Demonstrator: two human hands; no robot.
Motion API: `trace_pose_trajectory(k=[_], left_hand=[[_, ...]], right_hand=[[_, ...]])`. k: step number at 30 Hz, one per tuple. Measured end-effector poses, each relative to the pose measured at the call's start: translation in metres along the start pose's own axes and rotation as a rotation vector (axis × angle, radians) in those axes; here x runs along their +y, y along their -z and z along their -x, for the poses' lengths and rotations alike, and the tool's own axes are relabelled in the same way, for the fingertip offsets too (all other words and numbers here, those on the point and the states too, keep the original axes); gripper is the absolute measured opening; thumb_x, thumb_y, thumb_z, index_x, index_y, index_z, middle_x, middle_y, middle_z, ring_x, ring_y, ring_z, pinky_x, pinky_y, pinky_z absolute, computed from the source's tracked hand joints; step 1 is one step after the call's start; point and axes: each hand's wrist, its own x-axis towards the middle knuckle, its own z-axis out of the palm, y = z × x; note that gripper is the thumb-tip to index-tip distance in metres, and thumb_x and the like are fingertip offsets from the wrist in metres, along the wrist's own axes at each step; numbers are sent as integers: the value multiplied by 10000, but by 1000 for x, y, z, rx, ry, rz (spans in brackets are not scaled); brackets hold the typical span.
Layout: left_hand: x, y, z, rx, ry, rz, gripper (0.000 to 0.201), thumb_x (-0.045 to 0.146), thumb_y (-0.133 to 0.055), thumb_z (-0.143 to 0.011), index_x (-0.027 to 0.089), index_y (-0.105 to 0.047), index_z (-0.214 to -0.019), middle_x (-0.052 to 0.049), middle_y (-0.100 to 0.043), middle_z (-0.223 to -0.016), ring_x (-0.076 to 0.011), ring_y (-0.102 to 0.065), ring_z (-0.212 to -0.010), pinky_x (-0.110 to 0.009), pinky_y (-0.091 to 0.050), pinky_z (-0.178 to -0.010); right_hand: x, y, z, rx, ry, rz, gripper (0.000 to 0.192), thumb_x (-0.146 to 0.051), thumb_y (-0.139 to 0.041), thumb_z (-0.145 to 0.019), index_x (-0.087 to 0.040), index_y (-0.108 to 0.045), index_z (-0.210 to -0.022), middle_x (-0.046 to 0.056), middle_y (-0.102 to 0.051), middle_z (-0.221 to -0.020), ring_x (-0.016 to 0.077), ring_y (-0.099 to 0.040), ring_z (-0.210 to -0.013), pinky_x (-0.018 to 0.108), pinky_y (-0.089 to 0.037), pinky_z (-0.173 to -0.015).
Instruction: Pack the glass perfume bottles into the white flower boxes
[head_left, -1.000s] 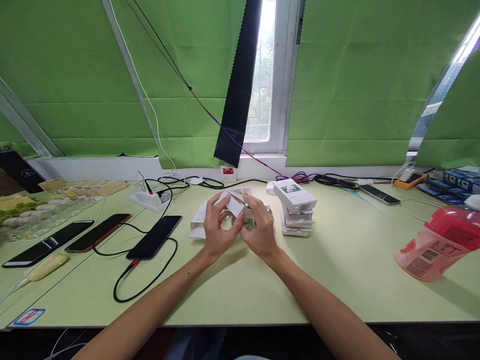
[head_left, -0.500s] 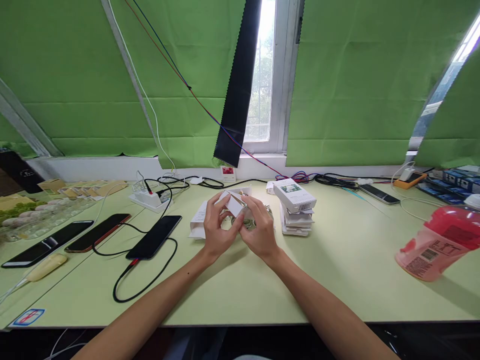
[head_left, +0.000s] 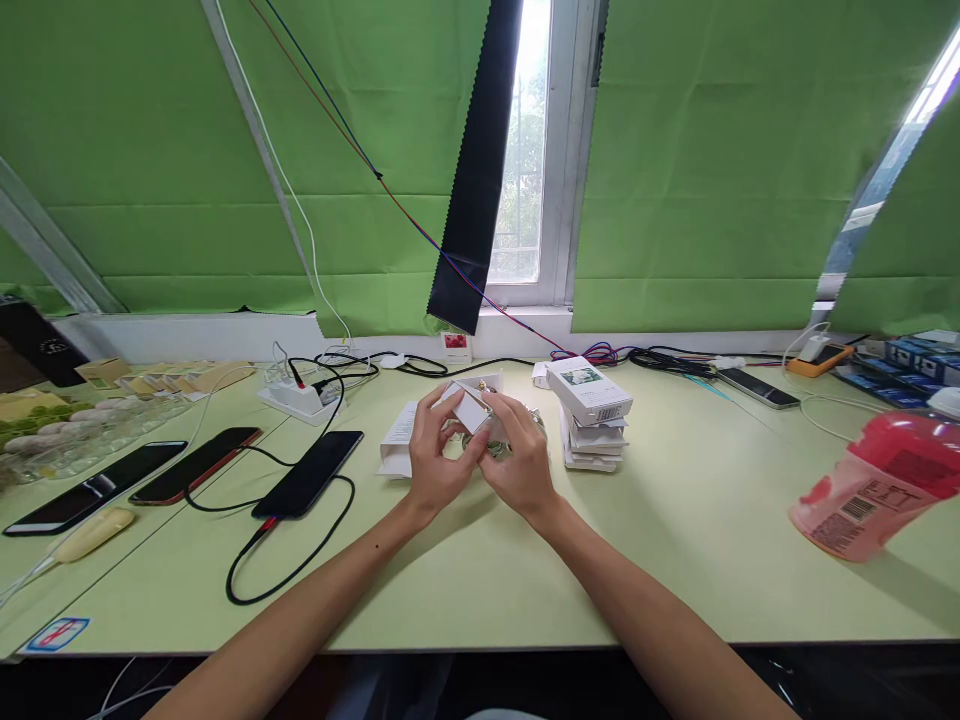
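Observation:
Both of my hands meet over the middle of the table, around a small white box (head_left: pixel 470 411). My left hand (head_left: pixel 439 450) grips its left side, fingers curled and thumb pressed near the bottom corner. On the other side my right hand (head_left: pixel 519 450) closes on the box's right edge, its thumb close to the left one. Behind and under the hands lie an open white carton (head_left: pixel 396 441) and something coiled and shiny, mostly hidden by my fingers. To the right of my right hand stands a stack of white boxes (head_left: pixel 592 425), the top one (head_left: pixel 589 391) printed with a picture.
Several phones, one a black phone (head_left: pixel 309 474) on a cable, lie at the left beside a white power strip (head_left: pixel 296 398). A red-and-pink bottle (head_left: pixel 874 485) stands at the right. Cables (head_left: pixel 660 360) run along the back; an egg tray (head_left: pixel 90 425) sits far left.

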Motion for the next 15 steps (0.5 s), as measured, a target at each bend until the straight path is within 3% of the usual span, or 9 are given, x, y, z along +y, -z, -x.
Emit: trace_pose_trajectory(k=[15], left_hand=[[3,-1,-1,-8,25,37,449,363,-735,-925,256,-597,-1339,-138,-525,-1420,-184,-702,-1040,-293,-660,-779]], right_hand=[[1,-1,2,-7,-34,6,473,-112,-565,-886,-210,-613,-1346,122,-708,-1265,252,-682,-1188,397,-594,-984]])
